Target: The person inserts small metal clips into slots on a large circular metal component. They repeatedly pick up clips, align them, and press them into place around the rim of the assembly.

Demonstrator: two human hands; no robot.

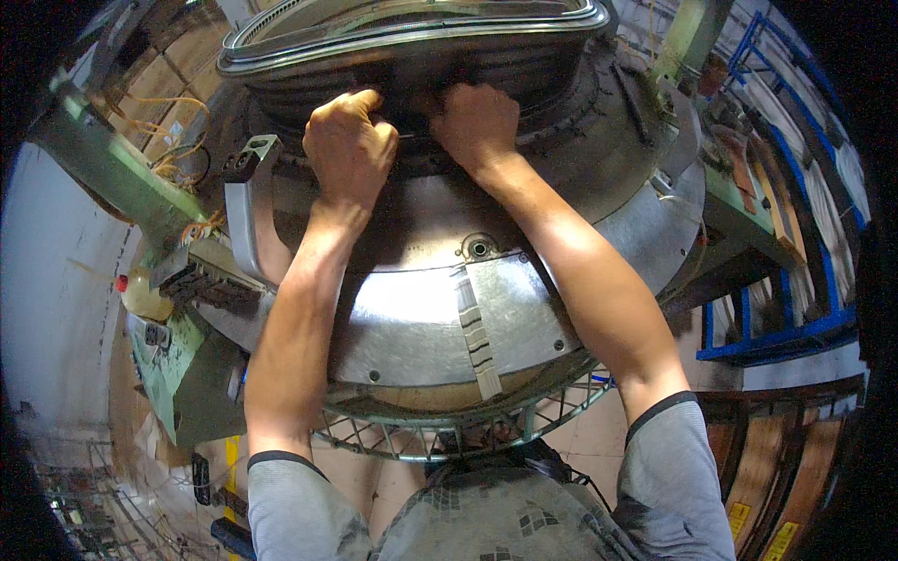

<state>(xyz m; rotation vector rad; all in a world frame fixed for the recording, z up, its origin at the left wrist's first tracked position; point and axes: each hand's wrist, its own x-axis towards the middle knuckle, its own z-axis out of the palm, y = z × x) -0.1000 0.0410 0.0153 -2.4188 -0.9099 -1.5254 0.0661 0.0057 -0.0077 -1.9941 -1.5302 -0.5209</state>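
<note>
A large round metal machine fills the middle of the view, with a wide polished plate (412, 304) at its front. Above the plate rises a dark drum (543, 89), topped by a shiny metal ring (412, 51). Against the drum's lower front, my left hand (351, 145) is closed, knuckles up and thumb side toward the centre. My right hand (477, 126), a short way to the right, is closed too, its fingertips lost in shadow by the drum. Whatever either hand grips is hidden. A striped strip (475, 337) runs down the plate below a round fitting (479, 248).
Left of my forearm stands a curved metal handle (241, 224). Green machine arms rise at left (140, 178) and right (697, 37), with orange wires (173, 159) near the left one. A lattice ring (421, 444) curves below the plate. A blue rack (786, 346) stands at right.
</note>
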